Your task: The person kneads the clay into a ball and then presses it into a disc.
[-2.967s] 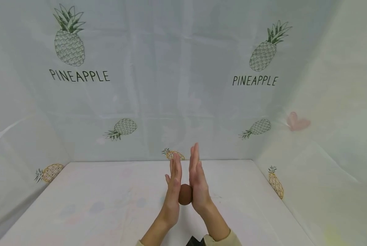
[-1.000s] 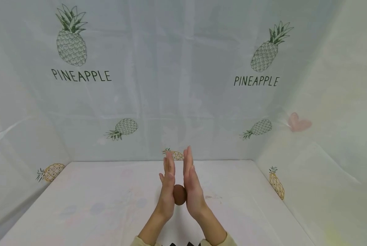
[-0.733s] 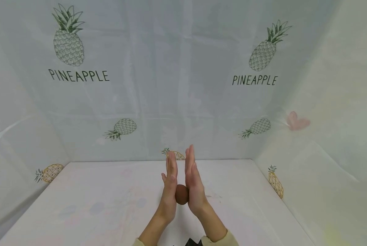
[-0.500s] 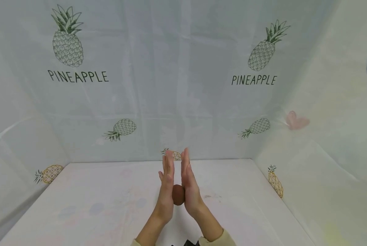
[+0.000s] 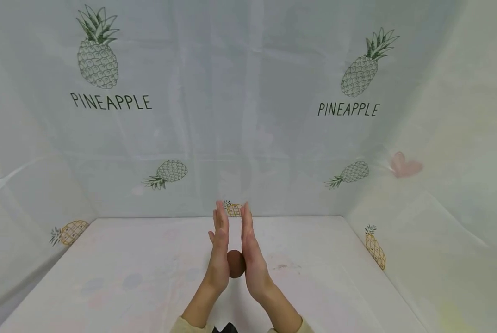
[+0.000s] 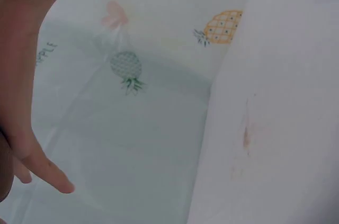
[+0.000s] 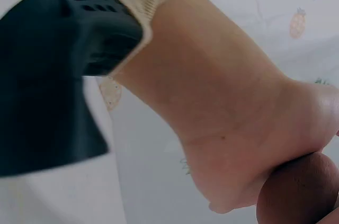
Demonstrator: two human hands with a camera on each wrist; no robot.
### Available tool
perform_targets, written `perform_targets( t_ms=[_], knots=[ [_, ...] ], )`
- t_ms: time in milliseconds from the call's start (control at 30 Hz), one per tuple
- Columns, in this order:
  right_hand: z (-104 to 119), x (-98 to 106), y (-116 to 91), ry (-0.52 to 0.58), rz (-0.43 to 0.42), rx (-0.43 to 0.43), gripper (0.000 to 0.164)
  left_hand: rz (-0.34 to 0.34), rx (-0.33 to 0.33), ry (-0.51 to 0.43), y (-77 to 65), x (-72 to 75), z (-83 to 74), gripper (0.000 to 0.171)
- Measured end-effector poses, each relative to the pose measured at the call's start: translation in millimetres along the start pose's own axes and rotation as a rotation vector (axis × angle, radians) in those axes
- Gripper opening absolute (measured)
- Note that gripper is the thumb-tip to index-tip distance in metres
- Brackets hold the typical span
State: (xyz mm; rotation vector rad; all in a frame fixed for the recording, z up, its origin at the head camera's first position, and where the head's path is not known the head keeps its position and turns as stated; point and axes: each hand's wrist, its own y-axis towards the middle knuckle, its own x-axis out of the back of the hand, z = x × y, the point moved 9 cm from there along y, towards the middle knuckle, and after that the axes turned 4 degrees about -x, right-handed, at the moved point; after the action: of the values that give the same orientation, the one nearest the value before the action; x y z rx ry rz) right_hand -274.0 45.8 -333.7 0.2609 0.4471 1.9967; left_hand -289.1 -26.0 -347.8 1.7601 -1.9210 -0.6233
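A brown, matte, clay-like ball [image 5: 236, 264] sits between two upright, facing palms in the head view. My left hand [image 5: 219, 254] presses it from the left, and my right hand [image 5: 253, 261] from the right. Fingers on both hands are straight and point away from me, with a narrow gap between the palms above the ball. In the right wrist view the ball [image 7: 299, 192] touches the palm side of a hand [image 7: 233, 155] and shows a slightly pitted surface. Only a dark edge of the ball [image 6: 4, 168] shows beside the hand in the left wrist view.
A white table [image 5: 127, 273] with faint pastel spots lies beneath the hands. Small brown smears [image 5: 282, 266] mark it to the right. Pineapple-printed sheeting [image 5: 248, 115] hangs behind and along both sides. A black wrist mount [image 7: 47, 75] fills the right wrist view's left side.
Both hands and the ball have shifted left overall. Compared with three seconds ago, the left fingertips reach higher and the right fingertips lower. The ball stays between the palms.
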Motion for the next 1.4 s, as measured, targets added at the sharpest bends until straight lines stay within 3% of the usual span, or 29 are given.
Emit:
perform_targets(
  t_ms=[300, 533, 800, 1067, 1400],
  knots=[
    [10.6, 22.1, 2.1, 0.039, -0.051, 0.015, 0.059, 0.036, -0.003, 0.008, -5.2, -21.9, 3.7, 0.058],
    [-1.5, 30.7, 7.1, 0.051, -0.087, -0.016, 0.059, 0.040, -0.041, 0.039, -7.2, -27.7, -7.0, 0.059],
    [-19.1, 19.8, 8.4, 0.038, -0.053, -0.046, 0.057, 0.031, -0.022, 0.000, -6.1, -19.8, -15.2, 0.059],
    [-12.2, -1.2, 1.8, -0.042, -0.008, -0.015, 0.055, -0.011, 0.009, -0.028, -0.9, -3.0, -8.7, 0.059],
    [3.5, 14.2, 1.2, -0.017, -0.041, 0.015, 0.057, 0.009, 0.017, -0.019, -3.5, -13.8, 4.8, 0.058]
  ],
)
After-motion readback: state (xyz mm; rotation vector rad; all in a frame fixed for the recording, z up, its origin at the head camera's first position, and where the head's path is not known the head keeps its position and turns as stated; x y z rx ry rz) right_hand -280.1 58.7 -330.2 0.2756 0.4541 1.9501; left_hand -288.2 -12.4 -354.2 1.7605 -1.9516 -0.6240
